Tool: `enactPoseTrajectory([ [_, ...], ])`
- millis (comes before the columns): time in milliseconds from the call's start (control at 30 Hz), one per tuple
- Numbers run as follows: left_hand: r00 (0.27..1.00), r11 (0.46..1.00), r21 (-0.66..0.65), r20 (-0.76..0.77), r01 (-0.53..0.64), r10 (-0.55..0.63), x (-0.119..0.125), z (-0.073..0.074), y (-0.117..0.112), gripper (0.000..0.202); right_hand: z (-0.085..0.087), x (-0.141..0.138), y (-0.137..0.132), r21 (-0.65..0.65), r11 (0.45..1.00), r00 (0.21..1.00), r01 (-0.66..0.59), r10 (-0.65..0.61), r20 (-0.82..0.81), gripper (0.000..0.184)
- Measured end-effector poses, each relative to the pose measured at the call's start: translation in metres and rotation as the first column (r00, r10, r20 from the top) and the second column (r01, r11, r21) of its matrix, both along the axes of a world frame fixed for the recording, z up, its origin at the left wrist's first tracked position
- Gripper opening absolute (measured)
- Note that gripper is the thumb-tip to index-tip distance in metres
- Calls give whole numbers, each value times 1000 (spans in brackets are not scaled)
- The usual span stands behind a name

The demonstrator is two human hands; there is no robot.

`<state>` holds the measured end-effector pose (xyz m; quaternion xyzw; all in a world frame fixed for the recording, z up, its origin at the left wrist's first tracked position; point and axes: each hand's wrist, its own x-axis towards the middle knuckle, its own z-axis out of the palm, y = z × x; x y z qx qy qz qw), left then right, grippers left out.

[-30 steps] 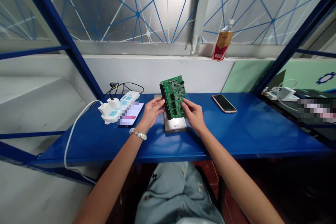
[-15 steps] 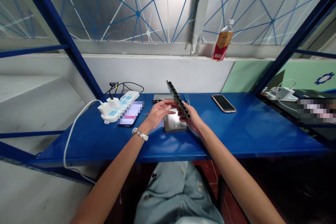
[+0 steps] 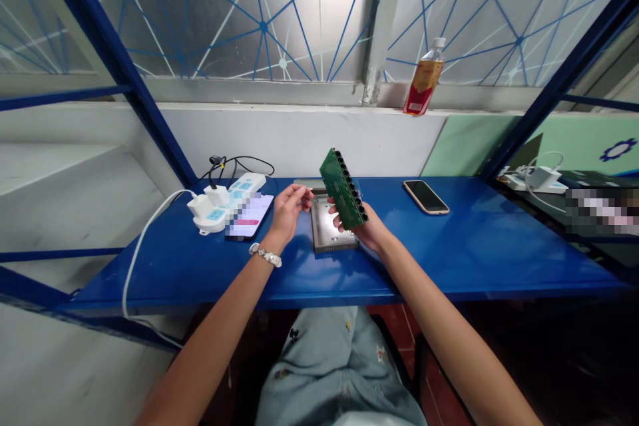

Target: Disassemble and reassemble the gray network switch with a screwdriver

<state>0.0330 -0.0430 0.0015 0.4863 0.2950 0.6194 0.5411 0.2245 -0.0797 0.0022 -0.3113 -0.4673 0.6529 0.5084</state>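
A green circuit board with a row of black connectors along one long edge is in my right hand. The hand grips its lower end and tilts its flat green face toward me. Just left of the board, my left hand is raised with the fingers bent and the fingertips drawn together; whatever they may hold is too small to make out. Under the board, a shallow metal case lies on the blue table, its inside partly showing. Behind it is a flat grey metal piece, mostly hidden by the board and hand.
To the left, a white power strip with plugs and cables stands beside a lit phone. A dark-screened phone lies on the right. A drink bottle stands on the window ledge.
My right hand has turned the circuit board from nearly edge-on so its green face shows. My left hand has drawn back left from the board, its fingers now curled together.
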Motion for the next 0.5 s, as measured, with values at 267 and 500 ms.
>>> enactPoseTrajectory([
  [267, 992, 1000, -26, -126, -1, -3, 3, 3, -5, 25, -2, 3, 0, -5, 999, 999, -47, 47, -12, 33],
  [500, 984, 1000, 5, -177, 9, -8, 3, 3, -5, 33, -1, 0, 0, 17, 1000, 1000, 1, -1, 31, 34],
])
